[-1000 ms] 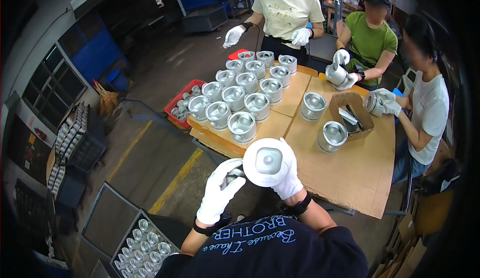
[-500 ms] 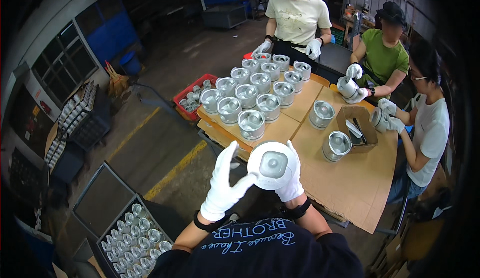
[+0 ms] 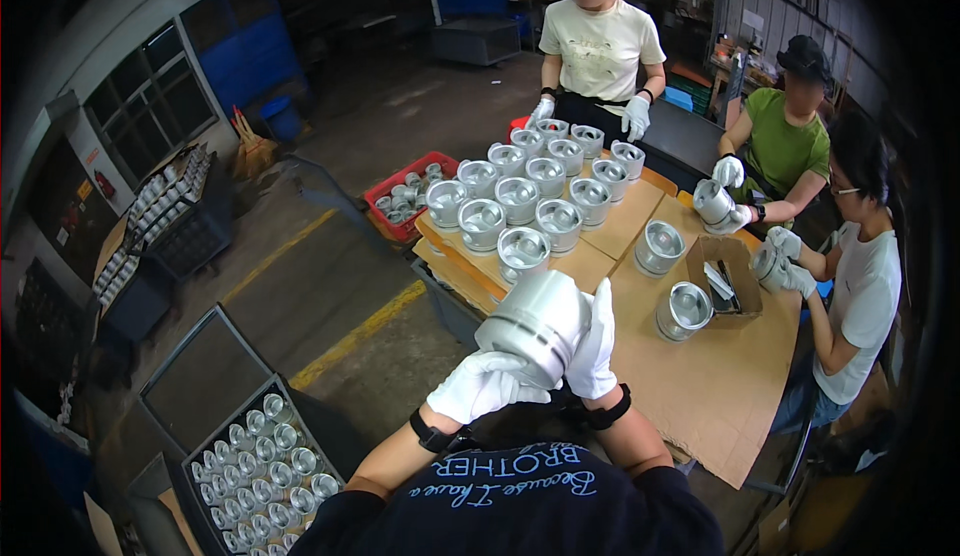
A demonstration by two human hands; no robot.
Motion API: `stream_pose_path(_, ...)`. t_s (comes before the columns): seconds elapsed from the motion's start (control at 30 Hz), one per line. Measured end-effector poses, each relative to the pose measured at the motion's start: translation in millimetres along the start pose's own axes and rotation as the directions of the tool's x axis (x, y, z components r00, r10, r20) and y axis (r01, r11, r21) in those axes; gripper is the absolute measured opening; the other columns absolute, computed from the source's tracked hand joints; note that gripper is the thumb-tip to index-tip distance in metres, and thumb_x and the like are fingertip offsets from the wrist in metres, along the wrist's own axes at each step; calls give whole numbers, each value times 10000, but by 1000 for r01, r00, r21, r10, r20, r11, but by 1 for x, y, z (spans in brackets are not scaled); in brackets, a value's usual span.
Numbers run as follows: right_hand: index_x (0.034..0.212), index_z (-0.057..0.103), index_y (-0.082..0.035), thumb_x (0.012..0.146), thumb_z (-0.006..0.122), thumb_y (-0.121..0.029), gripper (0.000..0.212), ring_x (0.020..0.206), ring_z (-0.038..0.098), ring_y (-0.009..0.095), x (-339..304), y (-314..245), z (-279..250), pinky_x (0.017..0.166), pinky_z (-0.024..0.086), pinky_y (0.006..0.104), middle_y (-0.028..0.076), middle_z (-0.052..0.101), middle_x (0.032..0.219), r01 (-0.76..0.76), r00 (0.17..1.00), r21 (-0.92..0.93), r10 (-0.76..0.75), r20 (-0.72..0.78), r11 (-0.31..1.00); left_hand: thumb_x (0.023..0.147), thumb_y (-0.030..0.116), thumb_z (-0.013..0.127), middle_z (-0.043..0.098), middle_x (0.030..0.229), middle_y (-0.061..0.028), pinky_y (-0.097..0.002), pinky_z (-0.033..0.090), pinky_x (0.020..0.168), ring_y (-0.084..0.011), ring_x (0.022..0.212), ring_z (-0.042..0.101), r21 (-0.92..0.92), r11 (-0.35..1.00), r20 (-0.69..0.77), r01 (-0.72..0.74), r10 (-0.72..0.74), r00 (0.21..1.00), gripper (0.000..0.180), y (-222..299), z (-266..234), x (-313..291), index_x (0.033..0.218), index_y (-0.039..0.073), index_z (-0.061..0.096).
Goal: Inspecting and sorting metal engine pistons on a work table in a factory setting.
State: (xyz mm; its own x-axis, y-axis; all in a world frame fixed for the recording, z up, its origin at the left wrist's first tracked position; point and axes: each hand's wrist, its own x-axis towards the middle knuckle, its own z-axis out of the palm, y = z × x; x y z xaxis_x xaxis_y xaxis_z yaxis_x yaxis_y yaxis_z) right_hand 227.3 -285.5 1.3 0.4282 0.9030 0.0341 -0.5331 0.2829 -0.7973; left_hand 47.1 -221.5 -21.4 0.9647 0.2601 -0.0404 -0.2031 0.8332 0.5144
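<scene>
A silvery metal piston (image 3: 535, 324) is held up before my chest at the near edge of the table, tilted so its side and ring grooves show. Around its lower left side curls my left hand (image 3: 484, 386), in a white glove, some fingertips underneath. Against its right side presses my right hand (image 3: 594, 348), gloved too, with fingers extended along the metal. Just beyond, several similar pistons (image 3: 523, 253) stand in rows on a cardboard-covered board at the table's left. Two more stand apart, one a lone piston (image 3: 684, 311) on the right half.
Cardboard covers the table (image 3: 700, 396). A small cardboard box (image 3: 735, 286) holds dark pen-like tools. Across stand and sit three gloved co-workers, two handling pistons. A red crate (image 3: 400, 218) of metal parts sits left of the table; a bin of pistons (image 3: 265, 476) is at lower left.
The piston has turned from showing its flat round end to showing its grooved side. My left hand has closed in beneath it from the left. The view has shifted slightly.
</scene>
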Motion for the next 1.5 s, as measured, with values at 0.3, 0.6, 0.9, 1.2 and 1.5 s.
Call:
stream_pose_path(0.3,1031,652,9,1034,394,-408,490,958,638,318,-1,-26,21,866,487,400,163,685,988,771,626,-498,-617,477,397,892,276,655,494,1378,-209,-582,540,883,-420,1135,594,-91,956,-38,-278,276,960,749,4,1,9,1527,160,276)
stream_pose_path(0.6,1134,614,13,807,775,-377,534,956,613,305,-28,-3,15,828,505,382,173,600,1089,667,715,-621,-589,378,412,1019,467,394,531,1250,-317,-540,614,696,-487,932,653,-395,888,53,-235,277,959,572,15,-6,9,1524,220,288)
stream_pose_path(0.9,1350,483,1,593,911,-440,975,1166,571,389,-23,-14,31,941,502,447,225,530,1285,728,646,-667,-488,587,161,1021,557,331,554,1140,-354,-517,615,682,-457,852,669,-293,924,10,-248,262,965,622,27,-5,17,1518,183,308)
stream_pose_path(1.2,1440,400,30,649,840,-156,924,1154,605,359,-2,3,7,949,529,407,233,525,1343,670,712,-704,-473,519,236,1026,300,497,421,1496,-72,-434,399,1133,-236,1367,446,326,837,-157,-440,506,848,624,43,-8,32,1565,171,211)
stream_pose_path(1.5,1480,315,62,682,771,-80,929,969,675,323,-10,0,13,802,566,371,251,588,1221,510,833,-817,-392,391,270,1008,172,538,453,1456,-69,-386,404,1125,-213,1312,489,387,762,-217,-518,622,753,630,39,5,37,1560,140,236)
